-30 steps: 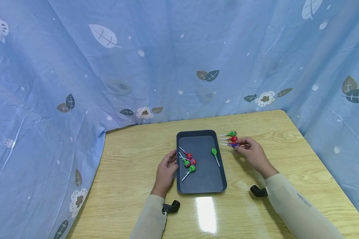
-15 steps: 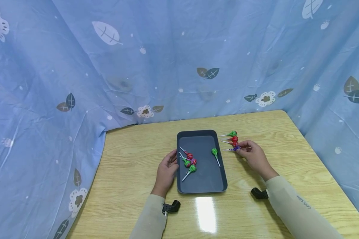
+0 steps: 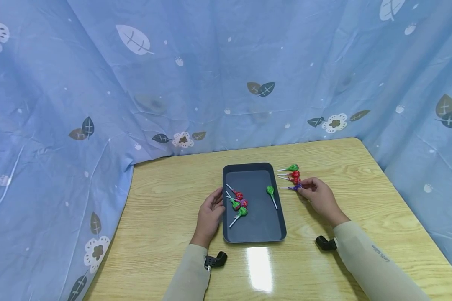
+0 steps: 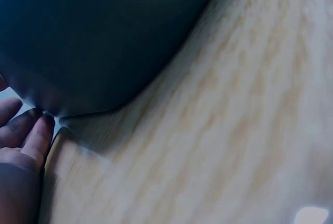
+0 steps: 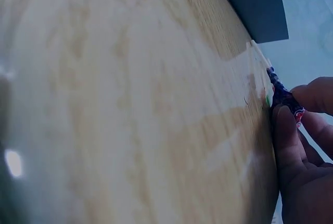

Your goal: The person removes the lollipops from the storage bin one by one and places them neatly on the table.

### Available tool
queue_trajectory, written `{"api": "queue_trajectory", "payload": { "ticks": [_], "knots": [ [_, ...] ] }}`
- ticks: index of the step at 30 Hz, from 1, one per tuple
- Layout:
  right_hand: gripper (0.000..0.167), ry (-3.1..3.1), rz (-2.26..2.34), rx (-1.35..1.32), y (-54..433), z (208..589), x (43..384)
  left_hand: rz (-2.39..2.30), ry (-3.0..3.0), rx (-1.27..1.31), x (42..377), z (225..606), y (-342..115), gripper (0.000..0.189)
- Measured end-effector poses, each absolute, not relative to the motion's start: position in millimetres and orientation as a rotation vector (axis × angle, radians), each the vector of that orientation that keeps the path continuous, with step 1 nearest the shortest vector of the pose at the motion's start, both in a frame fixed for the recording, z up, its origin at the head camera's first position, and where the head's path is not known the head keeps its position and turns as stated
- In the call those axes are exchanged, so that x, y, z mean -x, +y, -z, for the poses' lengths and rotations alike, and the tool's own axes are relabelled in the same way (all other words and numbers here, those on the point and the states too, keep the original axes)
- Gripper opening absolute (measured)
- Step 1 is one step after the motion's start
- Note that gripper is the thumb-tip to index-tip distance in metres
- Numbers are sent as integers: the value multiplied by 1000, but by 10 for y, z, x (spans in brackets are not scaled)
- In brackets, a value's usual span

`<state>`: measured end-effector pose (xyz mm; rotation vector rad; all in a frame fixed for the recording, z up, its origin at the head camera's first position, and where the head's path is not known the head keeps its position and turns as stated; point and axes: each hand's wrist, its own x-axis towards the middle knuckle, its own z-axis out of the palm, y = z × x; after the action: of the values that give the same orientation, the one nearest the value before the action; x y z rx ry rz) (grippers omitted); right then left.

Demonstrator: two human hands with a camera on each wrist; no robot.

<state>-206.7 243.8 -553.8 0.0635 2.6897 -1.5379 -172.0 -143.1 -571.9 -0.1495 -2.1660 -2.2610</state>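
Note:
A dark grey tray [image 3: 256, 230] stands mid-table in the head view. Along its outer left wall lies my left hand [image 3: 209, 217], relaxed fingers touching the side. Inside, red, green and purple-red lollipops [image 3: 239, 195] cluster at the left, and a single green lollipop [image 3: 270, 190] lies at the right. My right hand [image 3: 320, 198], just right of the tray, pinches a purple-wrapped lollipop [image 5: 281, 95] by its head between thumb and fingers, its white stick pointing at the tray. Directly beyond it, a green lollipop [image 3: 293, 167] and two red lollipops [image 3: 295, 174] lie in a row.
The wooden table [image 3: 165, 200] reaches back to a blue patterned curtain [image 3: 211, 83] that hangs behind and at both sides. A bright light reflection [image 3: 259, 269] shows on the tabletop before the tray. Black wrist cameras [image 3: 216, 260] are strapped at both wrists.
My right hand has drawn the purple lollipop slightly toward me, apart from the red ones, and has since stayed nearly still. The left hand and tray have not moved.

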Motion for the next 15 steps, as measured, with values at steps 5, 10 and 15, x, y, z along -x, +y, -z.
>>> {"api": "queue_trajectory", "payload": {
  "ticks": [5, 10, 15],
  "knots": [
    [32, 2678, 1558, -64, 2433, 5529, 2068, 2261, -2160, 148, 1725, 5721, -1429, 61],
    [32, 2666, 1560, -83, 2429, 5508, 2066, 2258, -2161, 149, 1726, 5718, -1427, 61],
    [34, 2656, 1559, -85, 2435, 5491, 2072, 2260, -2171, 146, 1721, 5707, -1421, 62]
  ]
}}
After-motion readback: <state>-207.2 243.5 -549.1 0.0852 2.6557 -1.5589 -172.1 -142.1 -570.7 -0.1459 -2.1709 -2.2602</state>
